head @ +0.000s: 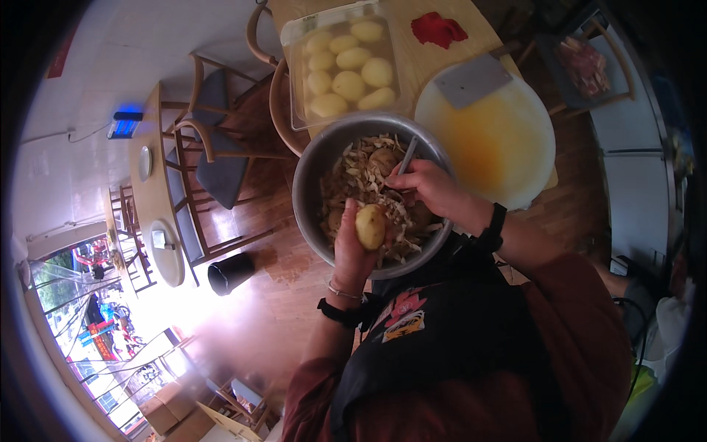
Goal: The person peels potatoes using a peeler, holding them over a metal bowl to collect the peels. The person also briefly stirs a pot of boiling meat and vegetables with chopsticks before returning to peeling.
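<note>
A peeled potato (370,226) rests in my left hand (353,237), above a large steel bowl (307,182). Between the thumb and fingers of my right hand (425,185) is a peeler (407,156), its handle pointing up and away; its head is partly hidden by the fingers. Potato peelings (359,172) fill much of the bowl, with an unpeeled potato (383,161) among them. Beyond the bowl, several peeled potatoes (348,85) lie in liquid in a clear plastic container (405,61).
Right of the bowl, a cleaver (474,82) lies on a round, orange-stained cutting board (530,138). A red cloth (438,30) is on the wooden table (480,22). Bagged meat (582,66) sits on a chair at right. Chairs (223,171) and a black bin (229,273) stand at left.
</note>
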`<state>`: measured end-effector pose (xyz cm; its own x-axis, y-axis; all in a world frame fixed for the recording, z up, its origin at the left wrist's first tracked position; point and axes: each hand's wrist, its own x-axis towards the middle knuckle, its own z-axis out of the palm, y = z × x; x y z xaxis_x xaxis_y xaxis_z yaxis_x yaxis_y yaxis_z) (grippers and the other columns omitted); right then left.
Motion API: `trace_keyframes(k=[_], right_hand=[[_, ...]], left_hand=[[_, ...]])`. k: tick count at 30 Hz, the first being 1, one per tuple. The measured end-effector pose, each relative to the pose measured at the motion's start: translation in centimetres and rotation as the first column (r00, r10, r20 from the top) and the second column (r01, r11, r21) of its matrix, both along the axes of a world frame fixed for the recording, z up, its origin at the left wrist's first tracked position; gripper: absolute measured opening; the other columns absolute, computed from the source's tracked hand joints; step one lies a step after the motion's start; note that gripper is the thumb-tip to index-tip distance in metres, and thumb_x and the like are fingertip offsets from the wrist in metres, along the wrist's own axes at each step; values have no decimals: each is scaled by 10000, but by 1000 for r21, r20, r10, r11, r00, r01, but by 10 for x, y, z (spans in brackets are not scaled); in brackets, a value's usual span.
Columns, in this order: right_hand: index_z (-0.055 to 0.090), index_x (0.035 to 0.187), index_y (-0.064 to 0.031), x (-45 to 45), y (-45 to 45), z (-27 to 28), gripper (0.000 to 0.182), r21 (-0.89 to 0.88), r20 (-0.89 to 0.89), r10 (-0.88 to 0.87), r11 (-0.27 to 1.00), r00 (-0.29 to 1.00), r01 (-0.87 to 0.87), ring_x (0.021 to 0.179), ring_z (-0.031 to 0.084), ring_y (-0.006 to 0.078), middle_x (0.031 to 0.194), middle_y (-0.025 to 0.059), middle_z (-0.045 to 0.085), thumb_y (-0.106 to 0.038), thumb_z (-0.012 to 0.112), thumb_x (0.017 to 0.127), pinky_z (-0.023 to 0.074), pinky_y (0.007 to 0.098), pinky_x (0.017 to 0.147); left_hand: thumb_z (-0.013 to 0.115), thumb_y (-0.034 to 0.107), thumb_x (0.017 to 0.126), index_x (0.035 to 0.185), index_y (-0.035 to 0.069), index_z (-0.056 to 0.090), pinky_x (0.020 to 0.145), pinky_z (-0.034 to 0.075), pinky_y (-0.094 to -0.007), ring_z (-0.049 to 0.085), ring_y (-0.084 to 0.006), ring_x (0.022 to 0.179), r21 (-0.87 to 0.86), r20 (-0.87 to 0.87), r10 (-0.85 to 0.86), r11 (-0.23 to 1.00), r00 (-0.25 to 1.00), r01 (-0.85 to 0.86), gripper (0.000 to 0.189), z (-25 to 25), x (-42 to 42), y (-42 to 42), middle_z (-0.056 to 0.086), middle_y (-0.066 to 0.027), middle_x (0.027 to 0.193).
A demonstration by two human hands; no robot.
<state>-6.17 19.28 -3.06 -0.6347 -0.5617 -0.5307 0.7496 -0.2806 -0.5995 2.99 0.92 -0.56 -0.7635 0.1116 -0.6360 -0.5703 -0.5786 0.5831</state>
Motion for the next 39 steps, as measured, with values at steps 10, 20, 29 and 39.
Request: trace_keyframes(k=[10,20,29,39], right_hand=[[649,965,-61,8,-15,11,136,96,-292,5,995,957,24,921,612,131,958,16,656,-146,707,876,464,275,871],[628,959,-60,14,-12,11,113,-11,-311,78,996,947,-86,991,623,138,1096,48,672,-132,698,908,482,286,906],[652,1012,-18,13,-7,12,153,-24,-304,71,996,950,-82,995,642,168,1036,70,684,-126,677,907,485,300,932],[604,976,-8,-8,6,-9,247,601,-525,460,796,716,-71,781,680,241,885,117,685,-190,711,848,524,373,674]], left_hand=[[322,647,1011,1169,46,588,575,504,-305,641,-186,694,-332,9,-26,943,1000,27,676,6,-1,9,662,-83,866],[290,612,1030,1142,59,571,551,461,-300,613,-207,683,89,-14,-1,996,1000,2,631,5,-9,7,638,-112,831],[298,559,1045,1173,42,575,601,529,-350,650,-257,739,88,77,54,994,996,-61,600,8,-13,9,653,-135,865],[464,411,1049,1157,50,553,684,587,-317,685,-206,801,-483,-139,-140,874,980,56,387,10,-7,-1,643,-101,964]])
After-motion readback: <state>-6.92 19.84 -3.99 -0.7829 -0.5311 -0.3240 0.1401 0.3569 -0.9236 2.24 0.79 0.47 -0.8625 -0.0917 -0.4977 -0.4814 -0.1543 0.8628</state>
